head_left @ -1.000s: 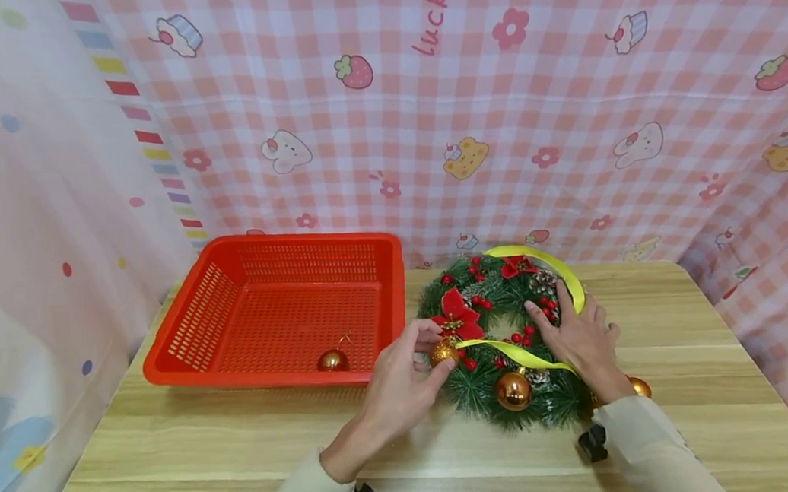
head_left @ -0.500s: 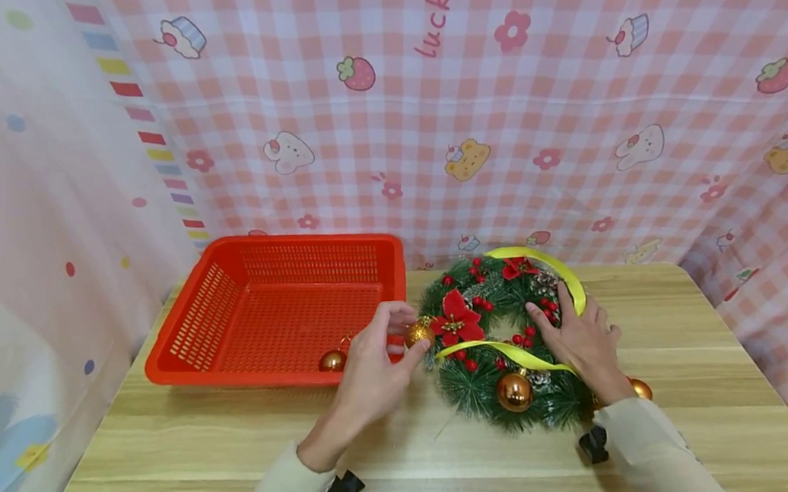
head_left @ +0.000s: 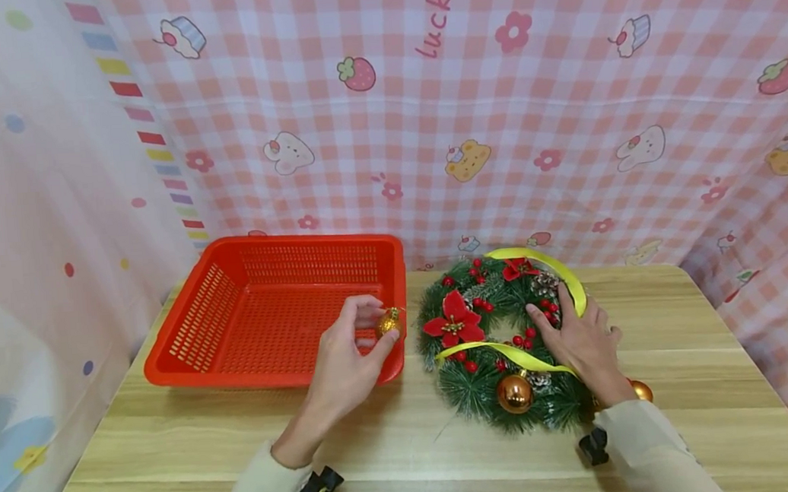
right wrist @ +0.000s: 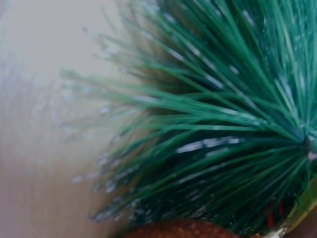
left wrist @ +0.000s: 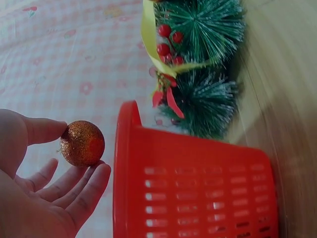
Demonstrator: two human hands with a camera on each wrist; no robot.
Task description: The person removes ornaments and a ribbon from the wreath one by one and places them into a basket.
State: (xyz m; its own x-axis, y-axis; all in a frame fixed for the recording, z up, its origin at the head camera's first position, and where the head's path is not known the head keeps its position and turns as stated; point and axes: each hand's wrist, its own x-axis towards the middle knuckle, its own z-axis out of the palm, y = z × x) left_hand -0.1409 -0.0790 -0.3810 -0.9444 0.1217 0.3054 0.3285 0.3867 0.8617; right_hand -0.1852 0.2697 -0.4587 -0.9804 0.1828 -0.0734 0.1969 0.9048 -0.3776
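In the head view my left hand [head_left: 347, 356] pinches a gold glitter bauble [head_left: 389, 322] between thumb and fingers, above the right rim of a red plastic basket [head_left: 190, 376]. The left wrist view shows that bauble [left wrist: 82, 144] close up, beside the basket's wall [left wrist: 198, 183]. A green Christmas wreath [head_left: 473, 397] lies to the right, with red flowers, berries and pinecones. My right hand [head_left: 582, 336] rests on its right side, fingers spread. Yellow ribbon [head_left: 518, 354] trails across the wreath. A shiny copper bauble [head_left: 515, 394] sits on its front part.
Another gold bauble [head_left: 641, 390] shows beside the right forearm, partly hidden. The wooden table [head_left: 451, 478] ends at a pink checked cloth [head_left: 399, 124] hanging behind. A white patterned cloth [head_left: 36, 225] hangs at the left. Green bristles [right wrist: 223, 114] fill much of the right wrist view.
My left hand has carried the glitter bauble leftward from the wreath to the basket's right rim. The ribbon's loose end has dropped slightly leftward. My right hand stays put.
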